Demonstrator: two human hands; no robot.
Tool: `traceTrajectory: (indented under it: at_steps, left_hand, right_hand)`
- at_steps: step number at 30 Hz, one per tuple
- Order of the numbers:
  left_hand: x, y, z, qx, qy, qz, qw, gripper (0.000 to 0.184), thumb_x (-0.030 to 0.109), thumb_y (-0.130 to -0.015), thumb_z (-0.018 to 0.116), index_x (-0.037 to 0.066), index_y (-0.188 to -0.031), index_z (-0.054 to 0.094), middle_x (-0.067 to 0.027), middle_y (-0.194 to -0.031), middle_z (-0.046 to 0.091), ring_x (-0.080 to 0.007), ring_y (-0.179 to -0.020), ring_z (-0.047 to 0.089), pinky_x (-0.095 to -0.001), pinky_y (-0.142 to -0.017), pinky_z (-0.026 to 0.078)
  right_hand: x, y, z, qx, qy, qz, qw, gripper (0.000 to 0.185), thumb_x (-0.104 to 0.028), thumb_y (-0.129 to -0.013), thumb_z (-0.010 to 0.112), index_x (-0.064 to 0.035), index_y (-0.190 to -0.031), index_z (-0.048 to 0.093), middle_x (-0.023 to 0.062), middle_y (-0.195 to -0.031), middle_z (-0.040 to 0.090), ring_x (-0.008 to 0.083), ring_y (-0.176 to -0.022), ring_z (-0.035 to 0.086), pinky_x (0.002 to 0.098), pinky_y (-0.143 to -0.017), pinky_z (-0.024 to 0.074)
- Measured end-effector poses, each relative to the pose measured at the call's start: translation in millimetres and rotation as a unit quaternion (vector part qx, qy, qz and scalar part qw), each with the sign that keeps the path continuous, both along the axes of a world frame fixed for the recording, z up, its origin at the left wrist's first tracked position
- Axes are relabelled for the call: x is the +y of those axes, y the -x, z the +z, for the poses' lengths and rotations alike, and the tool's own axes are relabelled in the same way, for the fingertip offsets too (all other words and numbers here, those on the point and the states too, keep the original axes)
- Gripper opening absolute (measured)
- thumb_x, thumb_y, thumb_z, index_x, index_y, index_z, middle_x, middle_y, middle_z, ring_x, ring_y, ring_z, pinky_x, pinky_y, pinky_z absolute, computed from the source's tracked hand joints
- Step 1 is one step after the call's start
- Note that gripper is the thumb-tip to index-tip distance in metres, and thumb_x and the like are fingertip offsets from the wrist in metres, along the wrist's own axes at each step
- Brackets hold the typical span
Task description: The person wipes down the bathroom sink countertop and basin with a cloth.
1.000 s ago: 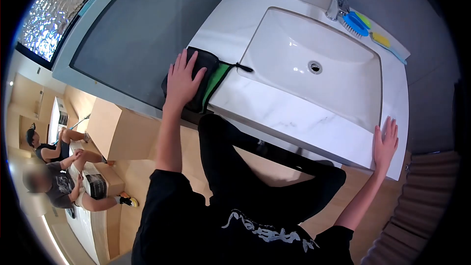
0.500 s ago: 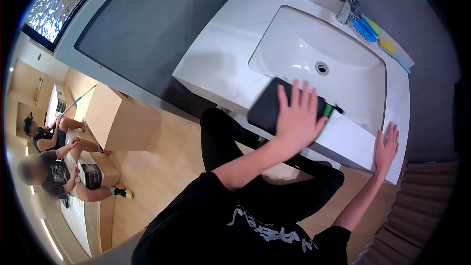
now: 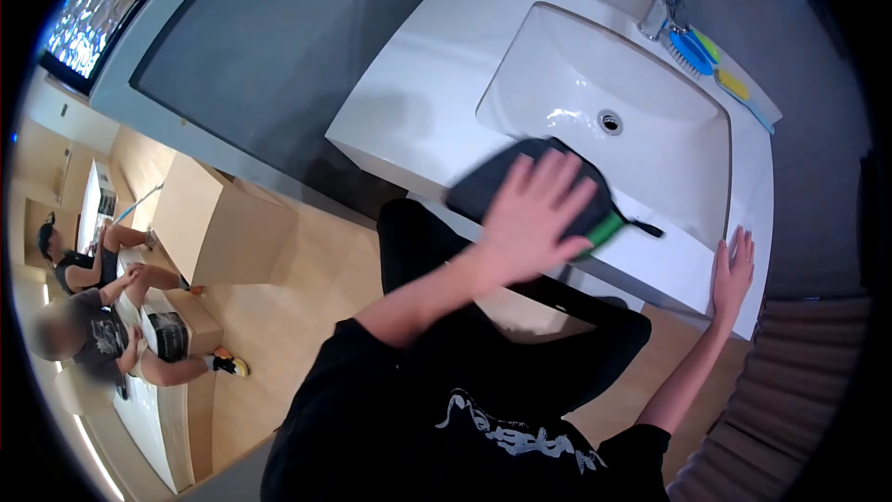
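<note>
My left hand (image 3: 531, 218) lies flat with its fingers spread on top of a dark grey cleaning cloth (image 3: 483, 178). The cloth has a green edge and a black hanging loop. It rests on the front ledge of the white washbasin counter (image 3: 409, 98), between the front edge and the bowl. Part of the cloth is hidden under the palm. At the front right corner, my right hand (image 3: 733, 271) rests open on the counter, touching only its surface. Beside it is the sink bowl (image 3: 557, 65), with a round drain (image 3: 609, 122).
Behind the bowl stands a chrome faucet (image 3: 662, 14). A blue scrub brush (image 3: 689, 52) and a yellow-headed brush (image 3: 732, 85) lie next to it. A brown pleated curtain (image 3: 799, 390) hangs at right. Two people sit at left near a large box (image 3: 209, 218).
My left hand has moved left and slightly down along the ledge, taking the cloth with it. The cloth looks more spread, its green edge showing more. My right hand stays on the corner.
</note>
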State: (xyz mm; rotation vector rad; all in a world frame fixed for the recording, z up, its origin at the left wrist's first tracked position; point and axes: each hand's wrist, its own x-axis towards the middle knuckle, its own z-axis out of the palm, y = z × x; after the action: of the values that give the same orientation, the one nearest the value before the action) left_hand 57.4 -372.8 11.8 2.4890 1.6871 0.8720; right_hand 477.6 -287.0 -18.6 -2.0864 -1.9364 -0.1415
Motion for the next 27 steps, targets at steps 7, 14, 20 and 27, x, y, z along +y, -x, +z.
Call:
traceTrajectory:
  at_steps: [7, 14, 20, 27]
  left_hand:
    - [9, 171, -3, 0.079, -0.005, 0.221, 0.972, 0.057, 0.039, -0.091, 0.057, 0.014, -0.141, 0.045, -0.0193, -0.149, 0.037, -0.037, -0.136, 0.036, -0.0528, -0.109, 0.029]
    - [12, 175, -16, 0.086, 0.026, 0.407, 0.909, 0.056, 0.046, -0.095, 0.048, 0.016, -0.142, 0.046, -0.0145, -0.152, 0.034, -0.0321, -0.142, 0.027, -0.0611, -0.111, 0.019]
    - [0, 81, -10, 0.137, 0.036, 0.361, 0.922, 0.063, 0.046, -0.095, 0.048, 0.008, -0.144, 0.04, -0.0206, -0.151, 0.034, -0.0384, -0.141, 0.027, -0.067, -0.108, 0.019]
    - [7, -56, 2, 0.082, 0.036, 0.151, 0.985, 0.075, 0.048, -0.086, 0.057, -0.003, -0.139, 0.041, -0.0298, -0.146, 0.033, -0.0456, -0.138, 0.028, -0.0636, -0.108, 0.021]
  right_hand:
    - [-5, 8, 5, 0.015, -0.008, -0.003, 1.0, 0.054, -0.039, -0.096, 0.05, -0.0155, -0.144, 0.043, 0.0141, -0.152, 0.035, 0.0299, -0.143, 0.028, 0.0472, -0.115, 0.0197]
    - [-8, 17, 8, 0.002, -0.01, -0.023, 1.0, 0.054, -0.038, -0.096, 0.05, -0.0154, -0.144, 0.044, 0.0131, -0.152, 0.036, 0.0291, -0.143, 0.028, 0.0462, -0.116, 0.0193]
    - [-9, 22, 12, 0.004, -0.01, -0.025, 1.0, 0.054, -0.038, -0.095, 0.051, -0.0145, -0.143, 0.045, 0.0107, -0.151, 0.037, 0.0277, -0.143, 0.028, 0.0454, -0.116, 0.0196]
    - [-13, 26, 15, 0.001, -0.019, -0.023, 1.0, 0.053, -0.037, -0.095, 0.051, -0.0136, -0.143, 0.045, 0.0116, -0.151, 0.038, 0.0284, -0.143, 0.028, 0.0441, -0.116, 0.0207]
